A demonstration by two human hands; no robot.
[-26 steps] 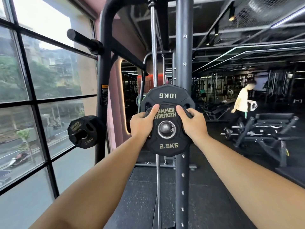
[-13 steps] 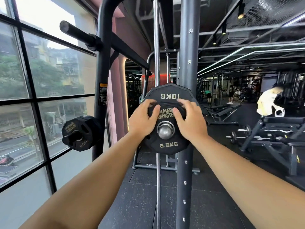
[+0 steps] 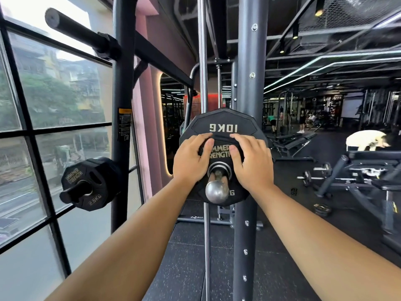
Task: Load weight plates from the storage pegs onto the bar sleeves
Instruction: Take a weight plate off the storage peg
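A small black 2.5 kg plate (image 3: pixel 219 152) sits on a chrome bar sleeve (image 3: pixel 217 190), right against a bigger 10 kg plate (image 3: pixel 223 127) behind it. The sleeve's rounded end sticks out toward me through the hole. My left hand (image 3: pixel 191 159) lies flat on the left half of the small plate's face. My right hand (image 3: pixel 251 161) presses on the right half. The fingers of both reach up to the plate's top edge. Another 2.5 kg plate (image 3: pixel 86 183) hangs on a storage peg at the left.
A grey rack upright (image 3: pixel 247 94) stands just behind the plates, with a chrome guide rod (image 3: pixel 202 61) beside it. A black bar (image 3: pixel 80 29) juts out at upper left by the window. Benches (image 3: pixel 358 170) and a bent-over person (image 3: pixel 366 141) are at the right.
The small plate has slid further back along the sleeve, so more of the chrome end shows. Both hands went from holding its sides to lying flat on its face.
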